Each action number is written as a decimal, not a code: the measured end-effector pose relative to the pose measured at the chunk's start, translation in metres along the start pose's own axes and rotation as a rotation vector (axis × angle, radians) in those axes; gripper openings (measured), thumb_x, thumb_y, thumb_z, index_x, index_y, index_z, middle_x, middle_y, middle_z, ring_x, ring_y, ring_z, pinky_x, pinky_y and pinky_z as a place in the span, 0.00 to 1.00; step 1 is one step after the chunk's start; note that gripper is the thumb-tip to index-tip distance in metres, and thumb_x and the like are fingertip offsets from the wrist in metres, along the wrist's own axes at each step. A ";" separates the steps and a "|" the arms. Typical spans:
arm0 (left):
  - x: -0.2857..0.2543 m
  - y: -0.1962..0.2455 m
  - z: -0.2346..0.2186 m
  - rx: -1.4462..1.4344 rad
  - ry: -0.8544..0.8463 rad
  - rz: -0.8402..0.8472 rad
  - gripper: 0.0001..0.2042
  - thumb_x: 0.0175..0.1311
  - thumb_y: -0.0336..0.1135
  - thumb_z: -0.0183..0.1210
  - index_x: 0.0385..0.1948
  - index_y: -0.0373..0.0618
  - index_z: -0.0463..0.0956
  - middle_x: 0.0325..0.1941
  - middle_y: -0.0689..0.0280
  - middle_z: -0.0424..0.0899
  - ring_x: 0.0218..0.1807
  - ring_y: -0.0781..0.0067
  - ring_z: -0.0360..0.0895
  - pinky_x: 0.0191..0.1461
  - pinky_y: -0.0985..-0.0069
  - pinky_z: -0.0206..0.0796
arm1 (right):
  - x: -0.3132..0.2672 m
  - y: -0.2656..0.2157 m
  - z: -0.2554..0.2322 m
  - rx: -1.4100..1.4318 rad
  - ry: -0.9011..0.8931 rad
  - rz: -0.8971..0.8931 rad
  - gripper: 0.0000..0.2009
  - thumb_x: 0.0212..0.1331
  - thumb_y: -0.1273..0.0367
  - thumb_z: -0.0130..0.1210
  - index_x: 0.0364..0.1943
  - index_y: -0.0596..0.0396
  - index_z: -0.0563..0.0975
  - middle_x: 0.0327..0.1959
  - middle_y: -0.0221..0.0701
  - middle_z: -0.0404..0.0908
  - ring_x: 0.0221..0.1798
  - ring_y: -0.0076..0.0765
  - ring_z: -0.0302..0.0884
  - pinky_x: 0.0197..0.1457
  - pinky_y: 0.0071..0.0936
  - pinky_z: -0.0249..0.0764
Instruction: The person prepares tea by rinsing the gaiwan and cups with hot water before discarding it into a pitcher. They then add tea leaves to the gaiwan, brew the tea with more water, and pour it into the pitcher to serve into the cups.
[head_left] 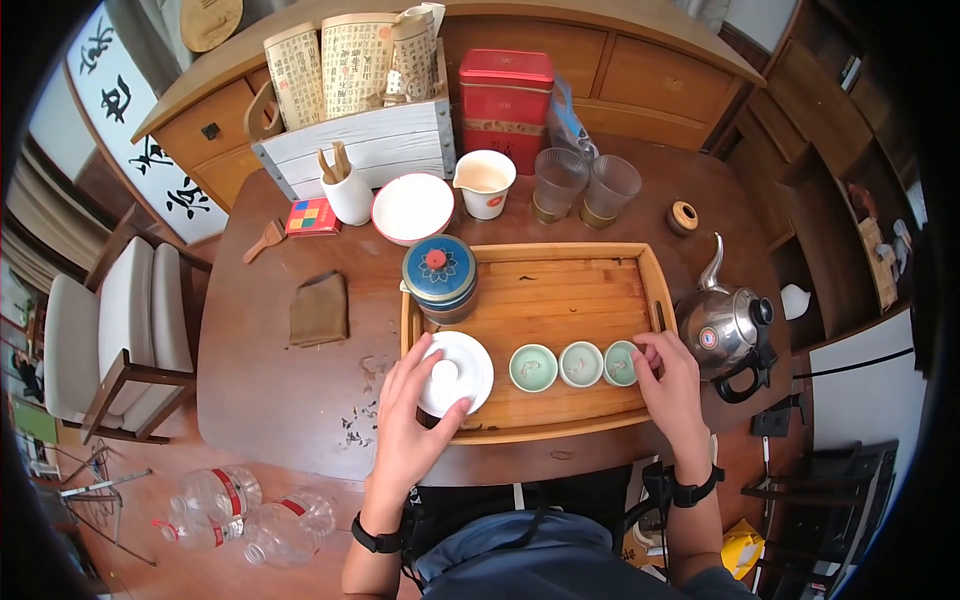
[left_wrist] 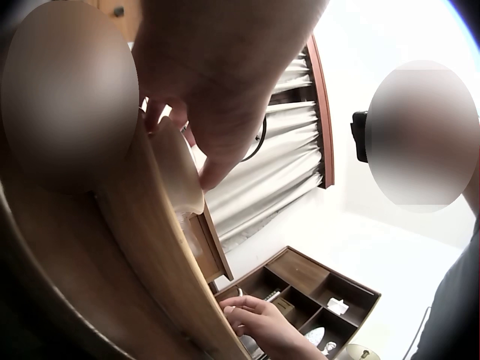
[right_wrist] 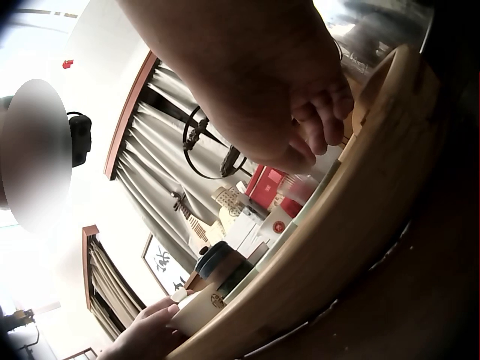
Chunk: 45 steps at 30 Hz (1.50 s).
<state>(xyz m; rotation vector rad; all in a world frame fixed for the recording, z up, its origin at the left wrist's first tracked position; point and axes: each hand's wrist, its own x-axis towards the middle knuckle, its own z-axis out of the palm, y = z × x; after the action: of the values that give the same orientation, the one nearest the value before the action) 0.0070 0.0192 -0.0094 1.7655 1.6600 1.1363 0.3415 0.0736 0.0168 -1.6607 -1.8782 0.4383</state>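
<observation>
My left hand (head_left: 410, 415) spans the white lidded bowl (head_left: 447, 372) and its saucer at the tray's near left corner, fingers along the far left rim, thumb at the near right. In the left wrist view that thumb lies against the pale dish (left_wrist: 178, 166). Three pale green cups (head_left: 533, 368) stand in a row on the wooden tray (head_left: 560, 436). At the right end of this row, my right hand (head_left: 675, 392) has its thumb and bent forefinger at the rim of the last cup (head_left: 619, 364). The palm hides part of that contact in the right wrist view.
A blue lidded jar (head_left: 440, 275) occupies the tray's far left corner. Right of the tray stands a steel kettle (head_left: 718, 325). Behind are a white bowl (head_left: 413, 208), a pitcher (head_left: 485, 186) and two glasses (head_left: 560, 183). A brown cloth (head_left: 318, 310) lies left.
</observation>
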 end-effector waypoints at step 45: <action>-0.005 -0.010 0.008 -0.052 0.008 0.005 0.29 0.59 0.32 0.71 0.64 0.40 0.77 0.79 0.50 0.71 0.78 0.47 0.68 0.80 0.55 0.59 | -0.002 0.008 0.024 0.064 0.077 -0.055 0.06 0.64 0.78 0.63 0.43 0.61 0.83 0.29 0.37 0.73 0.33 0.40 0.75 0.38 0.36 0.72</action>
<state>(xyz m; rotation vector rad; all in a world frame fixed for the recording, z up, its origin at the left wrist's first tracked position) 0.0079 0.0181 -0.0229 1.7365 1.6163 1.1796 0.3332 0.0762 -0.0073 -1.5580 -1.8303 0.4024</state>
